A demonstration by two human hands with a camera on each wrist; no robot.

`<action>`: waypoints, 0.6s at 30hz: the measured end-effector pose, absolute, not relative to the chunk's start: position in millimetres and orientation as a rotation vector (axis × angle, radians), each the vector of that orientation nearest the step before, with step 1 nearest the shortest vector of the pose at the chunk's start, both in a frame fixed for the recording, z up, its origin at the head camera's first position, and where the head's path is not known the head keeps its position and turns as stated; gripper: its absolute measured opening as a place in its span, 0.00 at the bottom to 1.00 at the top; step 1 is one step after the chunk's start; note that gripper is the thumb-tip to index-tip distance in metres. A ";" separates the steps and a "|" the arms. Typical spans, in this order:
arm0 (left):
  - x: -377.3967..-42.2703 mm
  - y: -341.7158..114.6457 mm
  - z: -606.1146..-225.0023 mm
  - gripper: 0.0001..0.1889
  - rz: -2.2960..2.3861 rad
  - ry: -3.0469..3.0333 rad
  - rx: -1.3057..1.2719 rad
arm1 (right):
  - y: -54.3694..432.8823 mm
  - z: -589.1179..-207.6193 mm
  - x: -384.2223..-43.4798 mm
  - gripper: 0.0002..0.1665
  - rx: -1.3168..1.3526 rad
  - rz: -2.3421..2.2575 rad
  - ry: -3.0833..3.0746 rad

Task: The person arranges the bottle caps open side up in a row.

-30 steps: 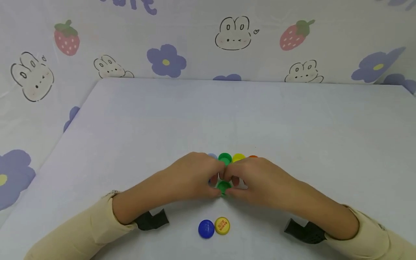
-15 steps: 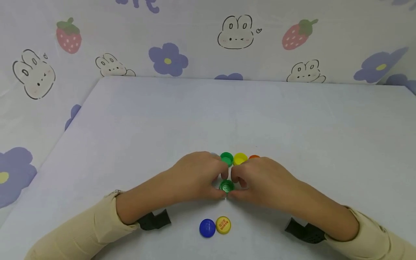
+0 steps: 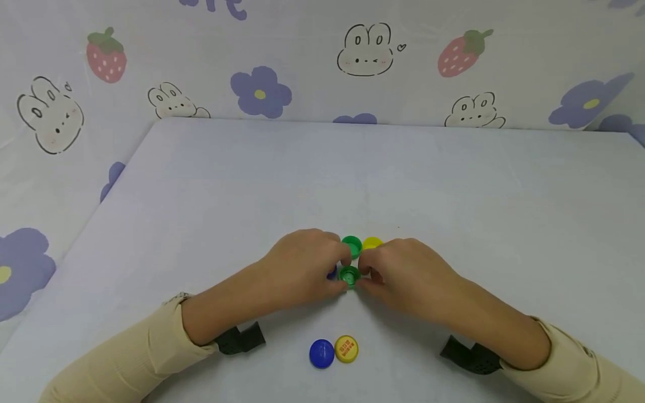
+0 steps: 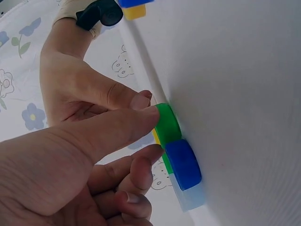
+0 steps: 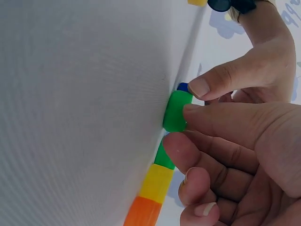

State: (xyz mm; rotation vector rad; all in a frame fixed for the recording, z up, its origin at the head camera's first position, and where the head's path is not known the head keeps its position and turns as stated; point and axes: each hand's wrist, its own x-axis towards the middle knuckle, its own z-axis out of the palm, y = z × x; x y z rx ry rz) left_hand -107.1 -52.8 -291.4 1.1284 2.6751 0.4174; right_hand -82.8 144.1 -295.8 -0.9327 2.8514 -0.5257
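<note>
A green bottle cap [image 3: 349, 277], hollow side up, sits between my two hands on the white table. My left hand [image 3: 299, 271] holds its left side with thumb and index finger. On the other side, my right hand [image 3: 410, 277] does the same, its thumb [image 5: 200, 112] touching the cap's edge. A dark blue cap [image 4: 184, 165] lies against the green one, mostly hidden by the left fingers in the head view. Just beyond stand another green cap [image 3: 352, 247] and a yellow cap [image 3: 373, 243]; an orange cap [image 5: 143, 212] and a pale blue cap [image 4: 190, 198] show in the wrist views.
Nearer to me, a blue cap [image 3: 321, 354] and a yellow cap [image 3: 346, 349] with red print lie side by side. Dark wrist-worn cameras [image 3: 473, 356] hang under both forearms. A patterned cloth [image 3: 302, 56] rises behind the table's far edge.
Both hands have slid the green cap a little away from me, toward the row of caps. The hands now cover the row's pale blue and orange ends in the head view.
</note>
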 end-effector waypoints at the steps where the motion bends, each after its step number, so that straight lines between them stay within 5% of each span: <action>1: -107.4 -52.9 -291.8 0.09 0.421 2.677 1.128 | 144.2 -296.2 -83.1 0.07 -0.935 -0.528 2.854; 18: -106.8 -53.3 -296.1 0.09 0.394 2.754 1.139 | 143.3 -303.4 -84.9 0.13 -0.967 -0.534 2.927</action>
